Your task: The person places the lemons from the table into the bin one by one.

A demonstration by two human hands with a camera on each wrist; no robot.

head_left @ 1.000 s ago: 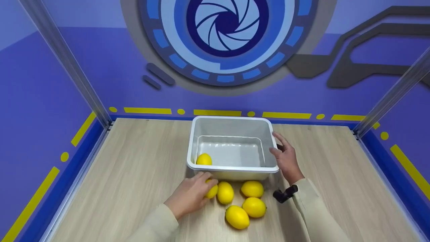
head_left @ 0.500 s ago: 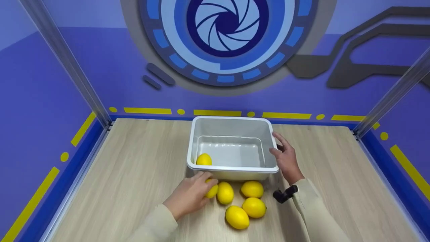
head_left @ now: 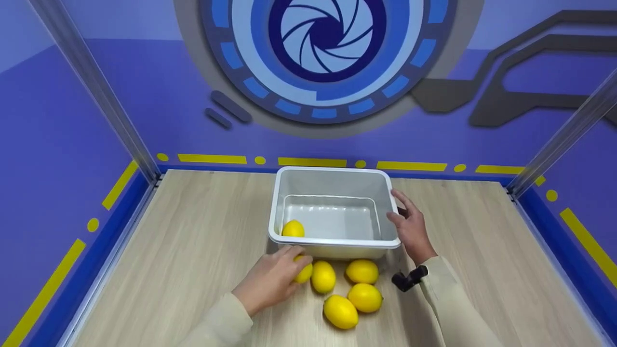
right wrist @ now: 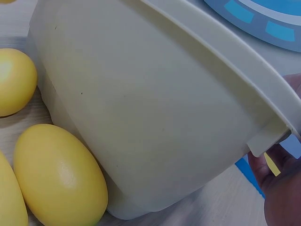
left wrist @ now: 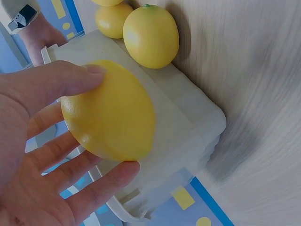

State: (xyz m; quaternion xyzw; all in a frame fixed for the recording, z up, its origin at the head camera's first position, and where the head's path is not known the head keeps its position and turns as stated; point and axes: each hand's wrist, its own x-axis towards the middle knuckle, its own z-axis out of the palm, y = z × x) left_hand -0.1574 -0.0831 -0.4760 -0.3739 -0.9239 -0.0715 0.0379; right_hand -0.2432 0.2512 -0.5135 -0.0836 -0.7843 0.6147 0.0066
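Observation:
My left hand point(head_left: 272, 279) pinches a yellow lemon point(left wrist: 110, 113) between thumb and fingers, just in front of the bin's near-left corner. In the left wrist view the thumb lies over the lemon's top and the fingers sit beneath it. A white plastic bin point(head_left: 332, 246) stands in the middle of the table with one lemon point(head_left: 293, 228) inside at its near-left corner. At the bin's right side, my right hand point(head_left: 413, 233) grips the rim, thumb toward the near side; part of its fingers is hidden behind the wall in the right wrist view.
Several loose lemons lie on the wooden table point(head_left: 207, 231) in front of the bin: one lemon point(head_left: 323, 277) beside the left hand, others such as the nearest lemon point(head_left: 341, 312) further right. Blue-purple panels with a patterned back wall point(head_left: 328, 140) enclose the table.
Almost nothing differs: the left forearm has shifted very slightly left, while the pinched lemon, the bin and the right hand keep their places.

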